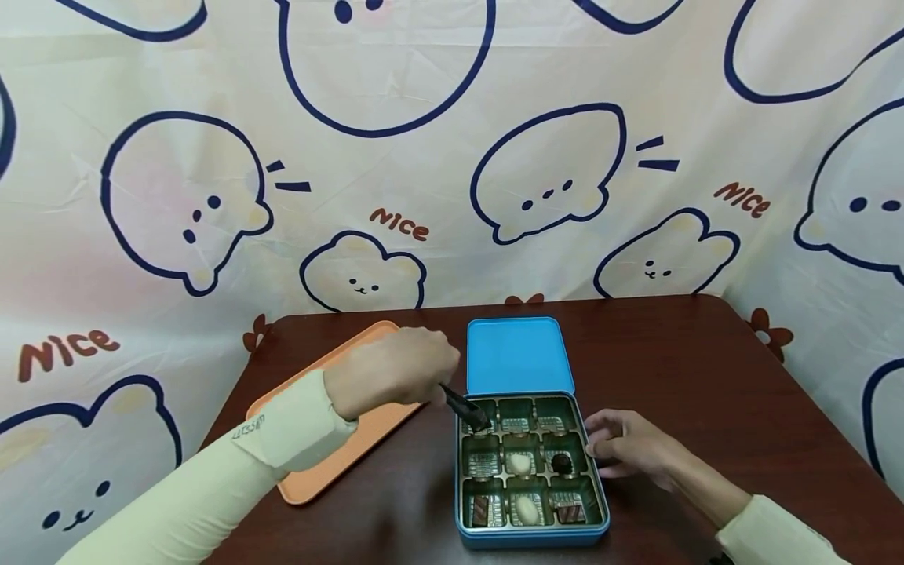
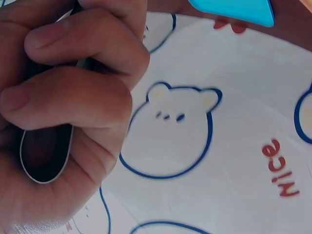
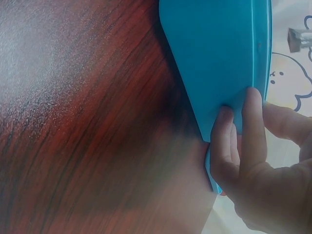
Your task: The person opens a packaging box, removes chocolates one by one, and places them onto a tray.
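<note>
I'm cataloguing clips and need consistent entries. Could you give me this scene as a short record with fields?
Left hand: grips black tongs, tips at the far-left compartment; whether they hold anything is unclear
Right hand: touches the tin's right side
Tin: blue, nine compartments, lid open at the far side
White sweets: two, centre and near-middle
Dark sweets: three, middle-right, near-left, near-right
Tray: orange, left of the tin
</note>
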Available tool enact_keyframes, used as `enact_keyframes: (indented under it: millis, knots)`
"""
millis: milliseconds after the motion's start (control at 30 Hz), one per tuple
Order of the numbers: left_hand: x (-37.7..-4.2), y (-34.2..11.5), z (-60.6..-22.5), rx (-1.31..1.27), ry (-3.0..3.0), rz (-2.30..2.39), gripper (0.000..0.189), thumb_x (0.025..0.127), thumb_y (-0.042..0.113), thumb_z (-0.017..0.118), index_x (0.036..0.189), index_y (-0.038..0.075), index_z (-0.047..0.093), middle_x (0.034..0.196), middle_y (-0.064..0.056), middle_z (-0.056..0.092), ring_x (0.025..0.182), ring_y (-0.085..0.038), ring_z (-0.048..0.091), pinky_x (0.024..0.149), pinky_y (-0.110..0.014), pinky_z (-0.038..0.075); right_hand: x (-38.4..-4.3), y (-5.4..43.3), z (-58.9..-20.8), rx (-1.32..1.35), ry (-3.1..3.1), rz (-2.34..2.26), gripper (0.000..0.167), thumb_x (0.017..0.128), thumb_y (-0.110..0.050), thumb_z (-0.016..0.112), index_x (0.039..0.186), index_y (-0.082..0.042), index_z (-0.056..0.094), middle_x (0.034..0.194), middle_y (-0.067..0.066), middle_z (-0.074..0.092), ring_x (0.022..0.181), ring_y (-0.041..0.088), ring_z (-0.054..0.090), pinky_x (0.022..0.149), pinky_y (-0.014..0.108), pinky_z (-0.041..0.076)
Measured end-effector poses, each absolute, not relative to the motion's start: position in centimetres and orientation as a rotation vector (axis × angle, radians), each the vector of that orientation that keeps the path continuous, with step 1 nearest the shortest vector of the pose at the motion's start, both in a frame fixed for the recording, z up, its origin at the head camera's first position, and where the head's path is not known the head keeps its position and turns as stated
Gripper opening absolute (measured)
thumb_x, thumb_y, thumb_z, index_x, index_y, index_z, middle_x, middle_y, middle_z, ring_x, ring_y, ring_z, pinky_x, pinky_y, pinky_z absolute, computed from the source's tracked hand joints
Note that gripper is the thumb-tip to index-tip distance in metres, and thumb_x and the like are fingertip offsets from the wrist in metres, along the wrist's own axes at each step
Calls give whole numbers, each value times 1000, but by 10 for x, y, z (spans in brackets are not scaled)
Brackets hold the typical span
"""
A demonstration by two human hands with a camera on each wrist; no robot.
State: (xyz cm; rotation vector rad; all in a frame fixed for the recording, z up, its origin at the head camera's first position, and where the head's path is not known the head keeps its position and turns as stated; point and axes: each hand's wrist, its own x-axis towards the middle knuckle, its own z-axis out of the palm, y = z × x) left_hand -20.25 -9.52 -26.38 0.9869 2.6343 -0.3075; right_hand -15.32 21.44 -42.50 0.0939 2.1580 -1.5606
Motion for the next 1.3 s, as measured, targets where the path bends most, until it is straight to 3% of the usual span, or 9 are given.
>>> enact_keyframes:
  millis: [300,600,867,1167,1300]
  knots:
    - [-229,-122,-260,908,2651,-277,25,87,26,78,67,15,68,53,7,44,51,-9,44,49,-23,35,-152,215,-425,86,2157,-1570,46,92,0,60,133,13,45,105,18,60,92,22,65,74,42,59]
    - [-257,-148,-269,765,2606,-225,50,90,20,75,54,18,41,52,7,25,47,-8,21,47,-22,20,-152,215,-428,94,2155,-1571,44,92,2,59,133,12,45,104,17,60,92,22,65,74,43,59]
    - [-275,-169,-286,635,2620,-307,20,89,23,77,76,13,65,75,2,61,65,-12,52,58,-24,41,-152,214,-428,94,2146,-1583,45,92,2,61,133,12,45,105,17,61,91,21,65,75,43,59]
    - [-283,-182,-303,536,2574,-305,14,90,23,76,88,12,68,85,-1,66,72,-14,60,65,-29,50,-152,213,-426,89,2136,-1590,46,91,2,60,133,13,45,104,17,61,90,21,65,74,43,59]
    - [-279,-183,-306,518,2581,-279,15,90,19,75,85,10,66,78,-1,62,67,-14,56,60,-28,45,-152,214,-427,84,2137,-1589,45,92,1,61,132,13,45,104,17,61,90,21,65,74,43,59]
